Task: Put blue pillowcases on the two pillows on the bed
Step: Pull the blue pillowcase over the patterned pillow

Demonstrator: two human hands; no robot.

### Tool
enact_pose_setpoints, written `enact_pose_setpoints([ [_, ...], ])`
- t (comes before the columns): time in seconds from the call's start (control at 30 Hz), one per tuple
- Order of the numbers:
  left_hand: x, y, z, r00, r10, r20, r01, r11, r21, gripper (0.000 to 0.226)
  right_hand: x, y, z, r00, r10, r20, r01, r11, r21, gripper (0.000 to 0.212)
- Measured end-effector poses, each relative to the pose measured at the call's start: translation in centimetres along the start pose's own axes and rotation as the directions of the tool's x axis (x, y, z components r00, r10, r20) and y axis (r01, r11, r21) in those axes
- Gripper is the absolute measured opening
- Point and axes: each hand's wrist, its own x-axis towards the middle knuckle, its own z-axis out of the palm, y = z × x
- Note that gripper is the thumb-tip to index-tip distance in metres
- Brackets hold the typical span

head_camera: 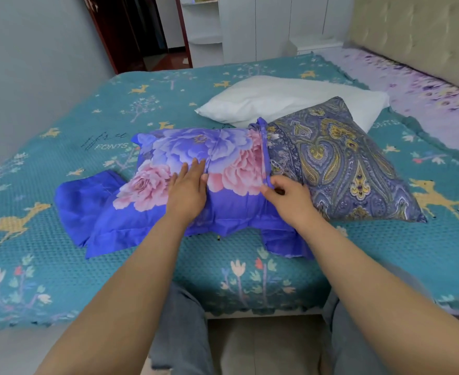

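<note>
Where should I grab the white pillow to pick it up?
Probably the pointed near-left corner of the white pillow. That end lies free on the bedspread, while the patterned pillow overlaps its right part. Come from the left with your left hand, pinching the soft corner from above and below.

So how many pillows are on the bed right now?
2. A patterned pillow lies half inside the flowered blue pillowcase under both hands; a bare white pillow lies behind it. None seems hidden.
</note>
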Motion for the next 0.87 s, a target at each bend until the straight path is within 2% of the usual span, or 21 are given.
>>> enact_pose_setpoints([
  [0.07, 1.2, -0.7, -0.3, 0.998, -0.052, 0.036, 0.057, 0.989, -0.137, 0.046, -0.2, 0.0, -0.4, 1.000, -0.017, -0.006, 0.018, 0.986, 0.168, 0.031],
  [0.13, 2.2, -1.7, -0.4, 0.995, -0.076, 0.068, 0.085, 0.985, -0.149, 0.047, -0.2, 0.8, -1.0, 0.999, -0.039, -0.029, 0.043, 0.987, 0.158, 0.030],
  [0.2, 2.8, -2.2, 0.0, 0.992, -0.062, 0.108, 0.075, 0.990, -0.120, 0.048, 0.0, 1.5, -1.8, 0.993, -0.036, -0.114, 0.052, 0.988, 0.142, 0.026],
  [0.23, 3.0, -2.0, 0.4, 0.991, -0.048, 0.124, 0.063, 0.990, -0.122, 0.048, 0.2, 2.0, -2.4, 0.982, 0.003, -0.189, 0.030, 0.984, 0.173, 0.025],
  [0.3, 3.1, -1.3, 1.1, 0.992, -0.029, 0.122, 0.051, 0.983, -0.177, 0.049, 0.6, 2.5, -3.3, 0.929, 0.167, -0.331, -0.042, 0.935, 0.352, 0.031],
  [0.37, 2.8, -0.6, 1.4, 0.996, -0.030, 0.078, 0.047, 0.972, -0.230, 0.053, 1.1, 2.8, -3.4, 0.856, 0.360, -0.371, -0.091, 0.811, 0.578, 0.040],
  [0.4, 2.4, -0.3, 1.4, 0.999, -0.033, 0.032, 0.039, 0.973, -0.226, 0.057, 1.3, 3.0, -3.2, 0.835, 0.413, -0.365, -0.108, 0.772, 0.626, 0.042],
  [0.5, 1.0, 1.6, 1.3, 0.986, -0.078, -0.146, 0.068, 0.995, -0.072, 0.070, 1.6, 3.6, -2.8, 0.878, 0.329, -0.347, -0.115, 0.850, 0.514, 0.038],
  [0.57, 0.5, 4.3, 1.1, 0.979, -0.113, -0.170, 0.118, 0.993, 0.020, 0.073, 1.6, 3.9, -2.8, 0.919, 0.252, -0.302, -0.097, 0.889, 0.447, 0.037],
  [0.67, 0.9, 8.1, 1.1, 0.982, -0.173, -0.072, 0.183, 0.968, 0.170, 0.065, 1.6, 4.7, -3.1, 0.945, 0.224, -0.240, -0.100, 0.892, 0.441, 0.035],
  [0.73, 1.8, 8.7, 0.7, 0.975, -0.224, -0.014, 0.221, 0.951, 0.216, 0.048, 1.3, 5.1, -3.3, 0.959, 0.197, -0.203, -0.093, 0.898, 0.431, 0.035],
  [0.87, 3.3, 7.8, -1.1, 0.962, -0.258, 0.085, 0.250, 0.964, 0.093, 0.030, 0.4, 5.0, -3.8, 0.988, 0.083, -0.133, -0.035, 0.944, 0.328, 0.030],
])
